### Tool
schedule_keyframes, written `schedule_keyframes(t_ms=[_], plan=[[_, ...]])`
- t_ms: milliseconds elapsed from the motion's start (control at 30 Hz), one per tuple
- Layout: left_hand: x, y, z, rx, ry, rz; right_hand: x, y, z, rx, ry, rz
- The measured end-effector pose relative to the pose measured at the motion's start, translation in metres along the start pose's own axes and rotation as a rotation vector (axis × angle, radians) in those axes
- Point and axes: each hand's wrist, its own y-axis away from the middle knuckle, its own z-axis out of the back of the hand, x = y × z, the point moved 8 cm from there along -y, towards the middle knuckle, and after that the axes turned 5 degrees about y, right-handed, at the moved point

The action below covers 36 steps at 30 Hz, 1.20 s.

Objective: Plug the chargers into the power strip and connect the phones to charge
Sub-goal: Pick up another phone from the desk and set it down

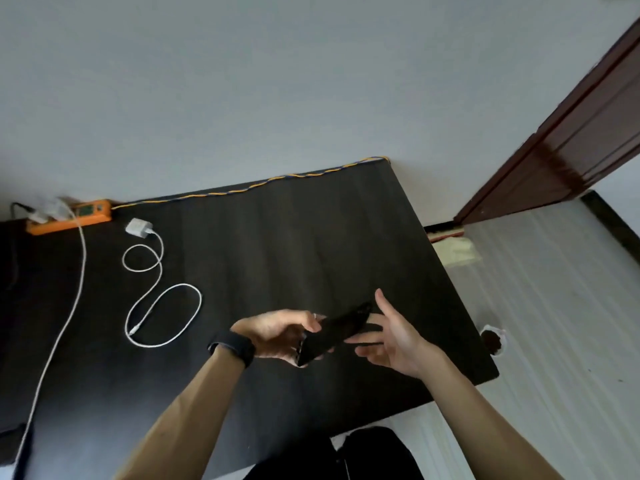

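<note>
A black phone [334,332] is held above the dark table [277,237], tilted up to the right. My left hand [277,332], with a black wristband, grips its lower end. My right hand [394,336] has its fingers spread, touching the phone's upper end from below. An orange power strip [74,216] lies at the table's far left with a white charger plugged in; its white cable [59,334] runs down the left side to a second dark phone [14,434] at the left edge. An unplugged white charger [138,226] lies beside the strip, its cable [162,306] looped on the table.
A yellow-and-blue twisted cord [263,183] runs along the table's far edge against the wall. A brown door [571,133] stands at the right. A small cup with dark contents [493,341] sits on the floor by the table's right edge.
</note>
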Motion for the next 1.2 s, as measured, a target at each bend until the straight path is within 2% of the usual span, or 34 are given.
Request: schedule_keyframes(t_ms=[133, 200, 367, 500, 633, 800, 933, 1100, 1200], plan=[[0.022, 0.026, -0.015, -0.225, -0.568, 0.027, -0.037, 0.008, -0.028, 0.075, -0.041, 0.008], [0.044, 0.031, -0.021, -0.363, -0.698, 0.002, -0.058, 0.008, -0.038, 0.051, -0.084, 0.048], [0.117, 0.053, -0.029, -0.839, -0.807, -0.086, -0.117, 0.003, -0.077, 0.055, -0.057, 0.119], [0.195, 0.079, -0.029, -1.063, -0.684, -0.055, -0.178, 0.009, -0.12, 0.09, 0.135, 0.092], [0.24, 0.104, -0.026, -1.133, -0.664, -0.066, -0.209, 0.007, -0.152, 0.071, 0.213, 0.105], [0.282, 0.148, 0.007, -1.074, -0.581, -0.075, -0.212, -0.008, -0.207, 0.066, 0.449, 0.158], [0.32, 0.222, 0.085, -1.172, -0.596, -0.011, -0.21, -0.032, -0.278, 0.045, 0.595, 0.197], [0.349, 0.326, 0.191, -1.374, -0.682, 0.057, -0.212, -0.068, -0.367, 0.008, 0.636, 0.195], [0.363, 0.364, 0.243, -1.376, -0.705, 0.119, -0.21, -0.09, -0.42, -0.031, 0.627, 0.162]])
